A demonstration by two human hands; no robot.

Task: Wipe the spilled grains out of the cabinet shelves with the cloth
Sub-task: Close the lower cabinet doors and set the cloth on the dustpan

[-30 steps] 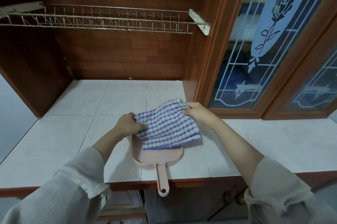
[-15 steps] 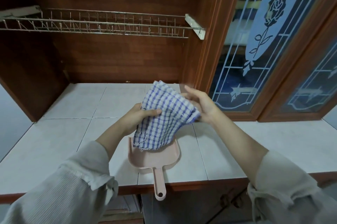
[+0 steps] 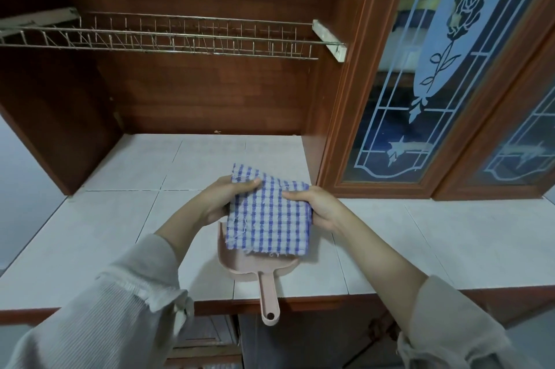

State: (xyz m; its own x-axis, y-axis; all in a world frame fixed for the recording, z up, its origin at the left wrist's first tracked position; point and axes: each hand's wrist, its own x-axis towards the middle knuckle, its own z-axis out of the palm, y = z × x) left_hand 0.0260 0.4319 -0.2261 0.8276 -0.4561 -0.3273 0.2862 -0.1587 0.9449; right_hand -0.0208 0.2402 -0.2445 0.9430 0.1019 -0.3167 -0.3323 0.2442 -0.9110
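Note:
A blue-and-white checked cloth (image 3: 268, 215), folded into a rough square, hangs between both hands above the tiled counter. My left hand (image 3: 222, 199) grips its upper left edge with the thumb on top. My right hand (image 3: 319, 208) holds its right edge, fingers curled round it. Under the cloth lies a pink dustpan (image 3: 258, 271) with its handle sticking out over the counter's front edge. The open cabinet's tiled shelf (image 3: 210, 155) lies behind; I can make out no grains on it apart from a small speck at the back wall.
A wire dish rack (image 3: 168, 38) spans the open wooden cabinet above the shelf. To the right stand shut cabinet doors with frosted rose-pattern glass (image 3: 444, 68). White tiled counter (image 3: 450, 236) stretches left and right; lower cabinet doors sit below its front edge.
The cloth was lifted off the dustpan and folded from a loose bunch into a flat square held upright between both hands. The dustpan has stayed in place.

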